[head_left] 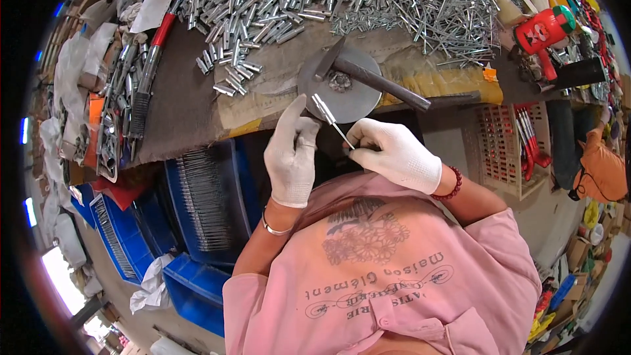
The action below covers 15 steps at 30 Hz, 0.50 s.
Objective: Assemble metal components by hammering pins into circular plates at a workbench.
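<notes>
In its white glove, my right hand pinches the thin end of a metal rod, which slants up and left to a thicker shiny sleeve. Beside that sleeve is my gloved left hand, index finger stretched up and the other fingers loosely bent; it appears to hold nothing. Just beyond the hands, a hammer lies across a round grey metal disc on the bench. Short silvery sleeves are heaped at the back left, and thin metal rods at the back right.
Blue bins holding rows of rods stand below the bench's left side. A red-handled tool lies at the bench's left end. On the right are a red bottle, a pale crate with red-handled tools, and another person.
</notes>
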{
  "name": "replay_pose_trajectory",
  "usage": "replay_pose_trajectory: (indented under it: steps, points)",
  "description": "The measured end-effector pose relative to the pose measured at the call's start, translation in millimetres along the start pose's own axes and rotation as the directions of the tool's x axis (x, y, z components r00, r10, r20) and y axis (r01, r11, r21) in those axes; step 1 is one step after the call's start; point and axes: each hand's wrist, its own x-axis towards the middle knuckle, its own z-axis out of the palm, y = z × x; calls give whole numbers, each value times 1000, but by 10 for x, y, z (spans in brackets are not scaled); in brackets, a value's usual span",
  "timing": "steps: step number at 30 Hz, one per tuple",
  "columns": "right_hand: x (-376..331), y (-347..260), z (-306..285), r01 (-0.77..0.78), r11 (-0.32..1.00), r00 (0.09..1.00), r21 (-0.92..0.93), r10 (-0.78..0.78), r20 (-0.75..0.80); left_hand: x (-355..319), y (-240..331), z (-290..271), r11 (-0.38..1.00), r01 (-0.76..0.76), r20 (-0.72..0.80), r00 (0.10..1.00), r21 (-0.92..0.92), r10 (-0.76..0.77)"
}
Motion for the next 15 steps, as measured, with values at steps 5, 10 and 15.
replay_pose_trajectory:
  steps: [5,10,15]
  points:
    - [22,63,139,-15,999,1000,47,15,16,14,117,-18,812,469,216,883,-348,-417]
    - [78,-31,345,134,990,991,-48,-133,11,-13,171,-238,733,521,172,848,-436,-501]
    - [116,-39,267,191,981,981,31,-190,-27,-89,-59,-643,681,473,29,832,-559,-554]
